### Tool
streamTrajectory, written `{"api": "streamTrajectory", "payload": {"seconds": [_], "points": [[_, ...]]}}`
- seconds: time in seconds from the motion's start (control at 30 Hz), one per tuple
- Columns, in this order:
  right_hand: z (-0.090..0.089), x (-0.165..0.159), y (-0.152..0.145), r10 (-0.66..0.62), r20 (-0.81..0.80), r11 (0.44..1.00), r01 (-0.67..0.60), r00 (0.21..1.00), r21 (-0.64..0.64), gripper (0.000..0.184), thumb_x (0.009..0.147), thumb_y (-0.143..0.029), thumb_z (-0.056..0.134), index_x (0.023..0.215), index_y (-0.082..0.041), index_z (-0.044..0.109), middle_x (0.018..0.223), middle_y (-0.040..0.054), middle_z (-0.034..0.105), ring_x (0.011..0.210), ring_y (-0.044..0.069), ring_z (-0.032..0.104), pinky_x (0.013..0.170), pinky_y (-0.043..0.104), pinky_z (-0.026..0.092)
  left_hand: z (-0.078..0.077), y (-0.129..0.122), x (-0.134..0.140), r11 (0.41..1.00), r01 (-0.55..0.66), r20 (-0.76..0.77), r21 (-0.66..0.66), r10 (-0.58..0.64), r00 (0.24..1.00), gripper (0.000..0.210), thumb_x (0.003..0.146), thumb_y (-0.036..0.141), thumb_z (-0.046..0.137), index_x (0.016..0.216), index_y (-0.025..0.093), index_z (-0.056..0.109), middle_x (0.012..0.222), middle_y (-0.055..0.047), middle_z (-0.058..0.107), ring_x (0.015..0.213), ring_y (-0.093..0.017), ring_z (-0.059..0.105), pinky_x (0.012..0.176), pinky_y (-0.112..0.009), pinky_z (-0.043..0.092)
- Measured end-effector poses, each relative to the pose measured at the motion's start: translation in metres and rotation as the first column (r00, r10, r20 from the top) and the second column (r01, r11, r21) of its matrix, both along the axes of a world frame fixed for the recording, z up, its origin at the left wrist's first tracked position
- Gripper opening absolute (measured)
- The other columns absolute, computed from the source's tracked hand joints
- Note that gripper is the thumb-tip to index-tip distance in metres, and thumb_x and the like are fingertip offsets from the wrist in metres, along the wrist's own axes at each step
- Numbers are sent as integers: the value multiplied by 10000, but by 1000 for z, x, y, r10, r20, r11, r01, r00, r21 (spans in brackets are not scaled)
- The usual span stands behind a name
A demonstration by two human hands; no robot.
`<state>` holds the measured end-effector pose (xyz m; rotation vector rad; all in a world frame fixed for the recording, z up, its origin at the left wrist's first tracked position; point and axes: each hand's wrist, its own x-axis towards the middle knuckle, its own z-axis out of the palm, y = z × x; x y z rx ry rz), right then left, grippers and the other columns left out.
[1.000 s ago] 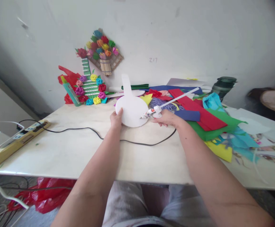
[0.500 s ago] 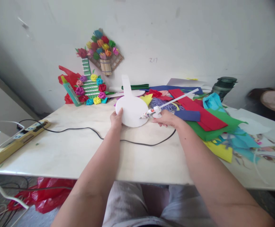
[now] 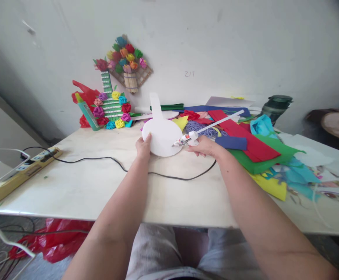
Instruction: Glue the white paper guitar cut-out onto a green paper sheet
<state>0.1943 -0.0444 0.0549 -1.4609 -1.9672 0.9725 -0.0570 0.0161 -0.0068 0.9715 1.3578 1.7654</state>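
My left hand [image 3: 144, 145] grips the left edge of a white cutout [image 3: 163, 136], a round disc with a long narrow neck, its thumb lying on the front face. The cutout is tilted up above the table, neck pointing away from me. In my right hand [image 3: 204, 147] is a glue gun [image 3: 190, 137] with a patterned nozzle end, wrapped by my fingers. Its tip lies over the lower right part of the disc; whether it touches cannot be made out. A long white glue stick [image 3: 222, 121] juts from the gun's back end.
A black cord [image 3: 183, 179] crosses the table to a yellow power strip [image 3: 26, 175] at left. Colourful paper sheets [image 3: 253, 147] pile up at right near a dark bottle [image 3: 276, 107]. A flowered guitar-shaped craft [image 3: 112, 107] and a green glue bottle [image 3: 88, 114] stand against the wall.
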Motion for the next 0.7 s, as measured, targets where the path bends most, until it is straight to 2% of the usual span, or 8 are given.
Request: {"api": "streamTrajectory", "payload": {"seconds": [0.47, 0.7], "points": [[7, -8, -5, -70, 119, 997, 68, 990, 24, 194, 650, -302, 622, 744, -148, 550, 407, -31, 487, 315, 54, 387, 284, 149, 284, 5, -6, 3, 999, 24, 44, 32, -25, 999, 435, 575, 472, 658, 821, 114, 621, 779, -102, 650, 683, -215, 615, 608, -332, 498], [5, -11, -1, -112, 184, 993, 106, 977, 43, 186, 643, -311, 615, 703, -144, 558, 416, -20, 499, 327, 65, 420, 296, 151, 300, 3, -4, 2, 999, 32, 60, 42, -35, 998, 453, 573, 467, 662, 849, 110, 624, 781, -100, 653, 702, -211, 617, 630, -328, 497]]}}
